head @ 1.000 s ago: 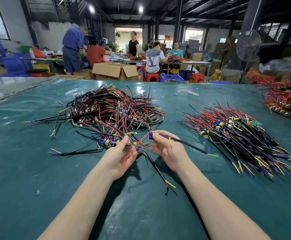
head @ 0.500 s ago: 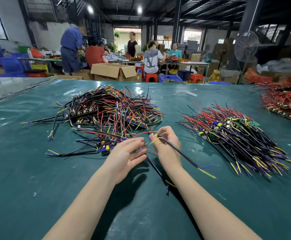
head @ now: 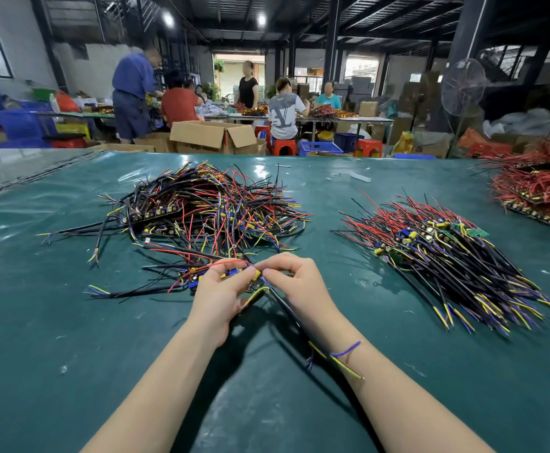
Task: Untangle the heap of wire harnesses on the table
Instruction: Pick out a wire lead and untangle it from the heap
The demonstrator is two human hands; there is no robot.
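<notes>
A tangled heap of wire harnesses [head: 201, 214], black, red, yellow and blue, lies on the green table [head: 38, 322] ahead of me at centre left. At the heap's near edge my left hand [head: 218, 299] grips a small harness board [head: 234, 273] with blue and yellow parts and a red wire looping over it. My right hand [head: 296, 282] pinches wires at the same spot, fingertips meeting the left hand's. A black cable [head: 286, 308] with yellow and blue ends trails from there under my right wrist towards me.
A sorted pile of harnesses [head: 447, 253] lies in rows to the right. Red-wired boards [head: 538, 191] sit at the far right edge. Cardboard boxes [head: 211, 135], stools and several people at other tables stand beyond the table's far edge.
Both hands have drawn together at the heap's near edge. The left hand went from lying flat to gripping the board, and the black cable swung back under my right forearm.
</notes>
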